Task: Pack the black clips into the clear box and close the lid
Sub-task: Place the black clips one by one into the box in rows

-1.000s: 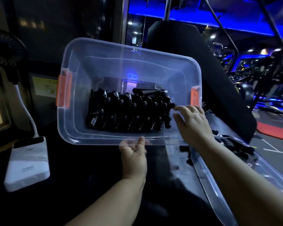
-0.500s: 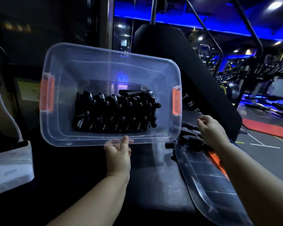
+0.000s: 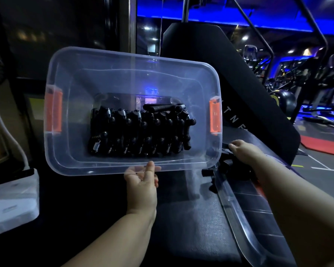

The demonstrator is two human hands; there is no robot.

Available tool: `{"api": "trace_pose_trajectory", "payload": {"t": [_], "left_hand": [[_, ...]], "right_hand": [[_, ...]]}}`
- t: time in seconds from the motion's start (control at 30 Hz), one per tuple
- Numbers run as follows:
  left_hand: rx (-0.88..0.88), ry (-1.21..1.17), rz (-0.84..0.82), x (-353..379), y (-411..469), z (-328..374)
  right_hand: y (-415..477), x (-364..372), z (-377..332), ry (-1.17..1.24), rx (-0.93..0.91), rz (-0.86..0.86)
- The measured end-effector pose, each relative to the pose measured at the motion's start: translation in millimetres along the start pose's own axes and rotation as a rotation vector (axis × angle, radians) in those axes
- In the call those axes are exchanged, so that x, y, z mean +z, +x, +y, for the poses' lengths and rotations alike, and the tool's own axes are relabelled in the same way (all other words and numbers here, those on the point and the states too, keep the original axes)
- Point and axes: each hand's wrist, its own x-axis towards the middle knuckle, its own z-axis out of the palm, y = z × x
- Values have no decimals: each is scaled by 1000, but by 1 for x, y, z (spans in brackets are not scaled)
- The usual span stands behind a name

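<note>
My left hand [image 3: 141, 182] grips the near rim of the clear box [image 3: 69, 151] and holds it up, tilted with its opening facing me. The box has an orange latch on each end, and several black clips [image 3: 139, 132] lie in rows on its bottom. My right hand [image 3: 245, 151] is just past the box's right corner, its fingers curled down onto a loose black clip [image 3: 225, 150]. More loose clips [image 3: 229, 170] lie on the clear lid [image 3: 239, 218], which rests flat at the right.
A dark padded bench surface [image 3: 191, 218] lies under the lid. A white device [image 3: 14, 199] with a white cable sits at the left. A black machine backrest [image 3: 229, 74] rises behind the box. Gym equipment stands farther right.
My right hand left the clips inside the box, moved right and down, and now sits on the loose clips on the lid. The box stays held by my left hand.
</note>
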Motion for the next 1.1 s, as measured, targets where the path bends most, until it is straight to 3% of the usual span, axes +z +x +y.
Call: {"api": "trace_pose_trajectory", "payload": {"t": [0.37,0.8,1.1], "left_hand": [[11,-14,-4,1,4,-3],[7,-11,-10,1,4,-2],[16,-8,5,2,3,-1]], "right_hand": [[26,12,-1,42,38,-51],[-7,-3,-2,205,19,291],[-55,-54,-5,339,-121,495]]}}
